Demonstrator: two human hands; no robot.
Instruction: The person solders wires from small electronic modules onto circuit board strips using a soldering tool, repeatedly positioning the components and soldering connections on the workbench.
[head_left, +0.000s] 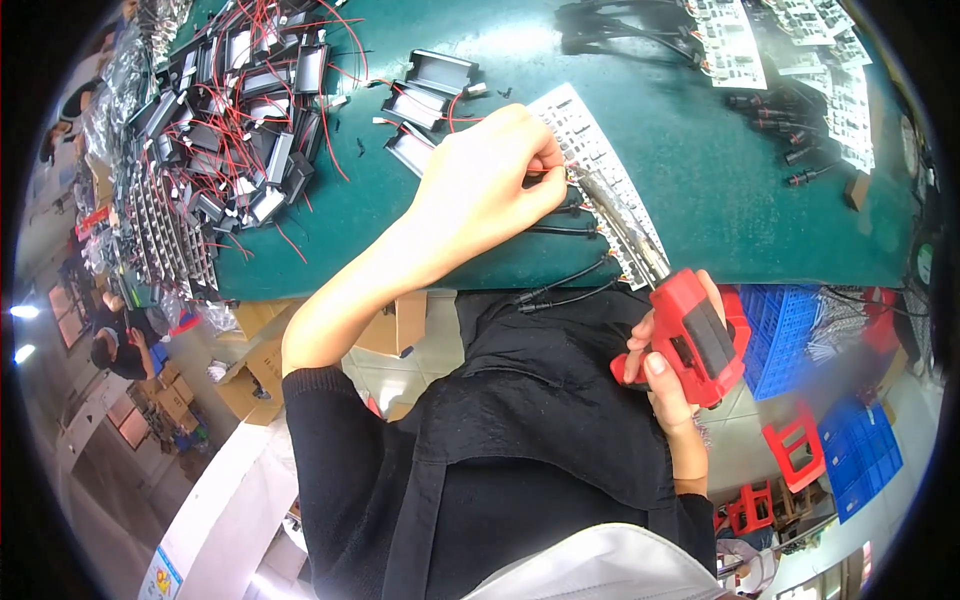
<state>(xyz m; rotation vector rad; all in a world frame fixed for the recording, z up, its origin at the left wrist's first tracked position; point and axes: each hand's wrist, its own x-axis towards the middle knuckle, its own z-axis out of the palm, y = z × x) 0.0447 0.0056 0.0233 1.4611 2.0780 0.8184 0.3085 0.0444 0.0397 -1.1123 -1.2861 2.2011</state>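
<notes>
My right hand (668,388) grips a red soldering gun (692,320), whose long metal front reaches up and left over a white circuit board panel (597,135). Fingertips of my left hand (485,180) are pinched on a thin red wire (548,169) at the panel's left edge, close to the gun's tip. The exact contact point is too small to make out. Black cables (570,285) with plugs run from the panel's lower left side. Three black battery holders (440,72) with red leads lie just beyond my left hand, one partly hidden by it.
A tangled heap of battery holders (265,85) with red wires covers the table's left side, beside stacked strips (165,235). More white panels (725,45) with black cables lie at the far right. Blue crates (775,340) and red stools (795,447) stand below the right edge.
</notes>
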